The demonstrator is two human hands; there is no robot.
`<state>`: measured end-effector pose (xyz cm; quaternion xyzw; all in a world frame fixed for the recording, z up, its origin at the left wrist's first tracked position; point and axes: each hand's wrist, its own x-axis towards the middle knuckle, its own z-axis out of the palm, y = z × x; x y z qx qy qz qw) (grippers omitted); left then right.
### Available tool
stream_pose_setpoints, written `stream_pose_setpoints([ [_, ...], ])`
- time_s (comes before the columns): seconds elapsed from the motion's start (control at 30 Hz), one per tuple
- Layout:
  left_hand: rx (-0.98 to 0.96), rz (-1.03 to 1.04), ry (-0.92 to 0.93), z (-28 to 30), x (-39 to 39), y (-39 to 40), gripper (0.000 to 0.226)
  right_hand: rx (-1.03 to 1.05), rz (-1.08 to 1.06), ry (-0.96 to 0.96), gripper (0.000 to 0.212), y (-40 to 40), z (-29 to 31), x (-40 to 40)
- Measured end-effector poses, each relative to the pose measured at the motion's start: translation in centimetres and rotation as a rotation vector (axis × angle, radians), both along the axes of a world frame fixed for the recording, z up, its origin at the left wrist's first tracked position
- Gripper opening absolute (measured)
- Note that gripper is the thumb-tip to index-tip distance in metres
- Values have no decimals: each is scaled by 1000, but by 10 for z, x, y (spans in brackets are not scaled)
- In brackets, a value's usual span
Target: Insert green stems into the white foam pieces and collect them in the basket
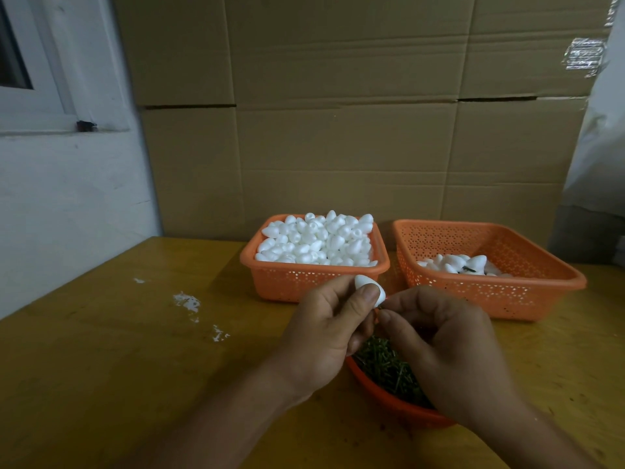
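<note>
**Few done, many to go**

Dozens of bare white foam pieces (318, 240) heap the left orange basket (314, 277) toward the table's far edge, while the collecting basket (490, 265) just beside it, on the right, holds only a thin layer of finished pieces (461, 264), one dark stem showing among them. By that measure the job looks to be in its early part: most of the stock is unstemmed.

One piece is in work. The left hand (333, 328) pinches a foam piece (370, 290) between thumb and fingers, raised above the table in front of the full basket. The right hand (446, 346) has its fingertips closed together right at the piece's lower end; a thin dark stem seems to be between them, though it is too small to be sure. Insertion appears to be under way, not finished.

Below both hands, near the table's front edge, a shallow orange tray (389, 399) holds a pile of green stems (385, 367).

Room to move is good: the wooden table (118, 350) lies bare to the left save for some white crumbs (187, 301), and the path to the collecting basket is short and open. Cardboard boxes (338, 113) wall off the far edge.
</note>
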<state>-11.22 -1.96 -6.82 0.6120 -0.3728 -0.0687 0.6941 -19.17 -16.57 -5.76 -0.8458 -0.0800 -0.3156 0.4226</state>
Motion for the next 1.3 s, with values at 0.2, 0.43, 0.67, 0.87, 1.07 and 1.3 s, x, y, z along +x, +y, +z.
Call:
stream_pose_setpoints([
  [0.2,20,25,-61,0,-2,0,26,-23,54,-21,18,2,-2,0],
  [0.43,15,46,-125,-1,-1,-1,24,-10,66,-61,22,7,-2,0],
  [0.67,13,79,-192,-3,0,-2,21,52,117,-52,24,9,-2,-1],
  [0.87,29,114,-254,-2,-2,-2,20,86,125,-36,22,9,-1,-2],
  [1.07,3,54,-264,-2,-5,-1,17,86,38,-40,19,6,-2,2],
  [1.3,48,8,-215,0,-6,0,22,191,12,43,16,0,1,4],
])
